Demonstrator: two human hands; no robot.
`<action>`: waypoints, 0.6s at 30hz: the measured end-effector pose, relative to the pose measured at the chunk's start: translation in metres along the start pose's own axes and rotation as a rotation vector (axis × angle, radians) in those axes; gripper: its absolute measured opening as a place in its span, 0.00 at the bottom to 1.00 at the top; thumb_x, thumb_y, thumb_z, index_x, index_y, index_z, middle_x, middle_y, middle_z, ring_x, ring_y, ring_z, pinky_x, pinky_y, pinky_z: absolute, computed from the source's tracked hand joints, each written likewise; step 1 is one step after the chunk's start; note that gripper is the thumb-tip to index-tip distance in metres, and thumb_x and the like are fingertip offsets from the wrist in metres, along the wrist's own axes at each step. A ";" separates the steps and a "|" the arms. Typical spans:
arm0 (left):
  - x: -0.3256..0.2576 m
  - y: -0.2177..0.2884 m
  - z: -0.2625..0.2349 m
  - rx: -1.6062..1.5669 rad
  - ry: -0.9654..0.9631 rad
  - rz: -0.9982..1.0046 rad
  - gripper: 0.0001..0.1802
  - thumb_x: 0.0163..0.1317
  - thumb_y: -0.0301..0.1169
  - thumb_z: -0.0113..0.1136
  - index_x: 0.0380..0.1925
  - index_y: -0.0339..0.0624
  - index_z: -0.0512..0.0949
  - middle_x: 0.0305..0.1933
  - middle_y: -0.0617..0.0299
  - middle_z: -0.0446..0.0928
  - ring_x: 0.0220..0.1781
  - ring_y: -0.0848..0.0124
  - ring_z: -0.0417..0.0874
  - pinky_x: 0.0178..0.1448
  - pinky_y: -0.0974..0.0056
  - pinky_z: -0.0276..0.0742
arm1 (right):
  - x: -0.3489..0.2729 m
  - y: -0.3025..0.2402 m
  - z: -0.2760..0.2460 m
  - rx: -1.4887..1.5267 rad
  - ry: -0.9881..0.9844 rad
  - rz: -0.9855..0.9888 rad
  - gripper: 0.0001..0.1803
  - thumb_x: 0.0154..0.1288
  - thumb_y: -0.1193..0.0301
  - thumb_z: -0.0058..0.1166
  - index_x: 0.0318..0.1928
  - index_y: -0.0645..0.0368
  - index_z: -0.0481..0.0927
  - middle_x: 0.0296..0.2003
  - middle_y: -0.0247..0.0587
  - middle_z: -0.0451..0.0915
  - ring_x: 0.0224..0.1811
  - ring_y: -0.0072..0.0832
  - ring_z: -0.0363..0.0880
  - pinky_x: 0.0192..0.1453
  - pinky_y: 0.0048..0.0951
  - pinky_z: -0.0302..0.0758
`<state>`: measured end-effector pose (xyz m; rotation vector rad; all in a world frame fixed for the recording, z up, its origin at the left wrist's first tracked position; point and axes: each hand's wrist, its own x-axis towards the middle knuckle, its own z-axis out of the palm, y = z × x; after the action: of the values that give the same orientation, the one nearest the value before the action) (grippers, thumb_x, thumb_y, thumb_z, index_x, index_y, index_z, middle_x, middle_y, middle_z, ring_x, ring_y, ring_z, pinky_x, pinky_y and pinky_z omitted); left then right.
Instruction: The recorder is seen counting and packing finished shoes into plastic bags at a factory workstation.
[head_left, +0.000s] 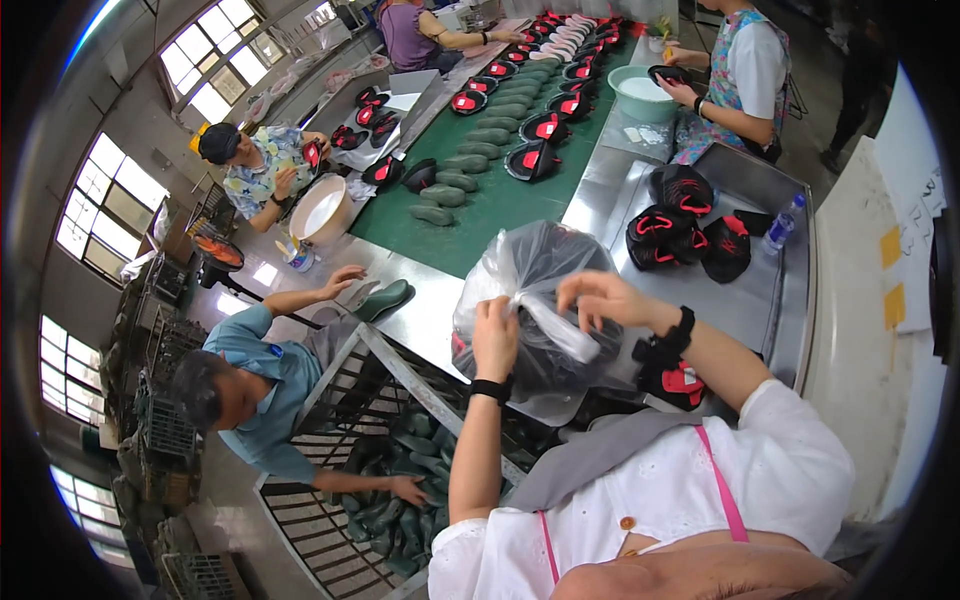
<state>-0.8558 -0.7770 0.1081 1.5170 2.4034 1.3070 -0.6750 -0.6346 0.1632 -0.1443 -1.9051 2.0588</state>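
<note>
Beyond the hands stretches the long surface (450,245), green in the middle with bare metal along its edges, carrying rows of dark green foot-shaped pieces and black-and-red uppers. To the left of the hands and nearer the body stands a metal-barred cage (405,378) full of similar green pieces, into which a co-worker reaches. Right of the hands is a metal tray (770,305) with a cluster of black-and-red uppers (665,238). Directly under the hands sits a clear plastic bag (550,382), bulging with dark contents that the film blurs too much to identify. The left hand (494,338) appears to pinch the bag's gathered top with its fingertips; the right hand (605,298), slightly blurred, is just beside it, fingers bent and parted, seemingly gripping nothing. Smaller, well to the right of both, a water bottle (783,225) stands in the tray. Between the hands, the twisted white neck (562,332) trails toward the body. To work it well, I would keep the left pinch firm and low, close to the contents, let the right take the loose tail near its base, and pull evenly so the thin film does not tear.
</note>
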 end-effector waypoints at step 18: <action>-0.053 -0.085 -0.052 0.409 0.466 -0.129 0.18 0.42 0.23 0.54 0.38 0.31 0.71 0.52 0.43 0.65 0.57 0.51 0.62 0.61 0.55 0.56 | 0.023 0.074 -0.097 -1.144 0.165 0.012 0.06 0.47 0.69 0.54 0.28 0.56 0.77 0.31 0.42 0.78 0.42 0.41 0.75 0.43 0.38 0.70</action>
<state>-0.9123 -0.8655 0.0655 1.1872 3.1642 1.3202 -0.6805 -0.5389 0.0842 -0.5498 -2.6802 0.6881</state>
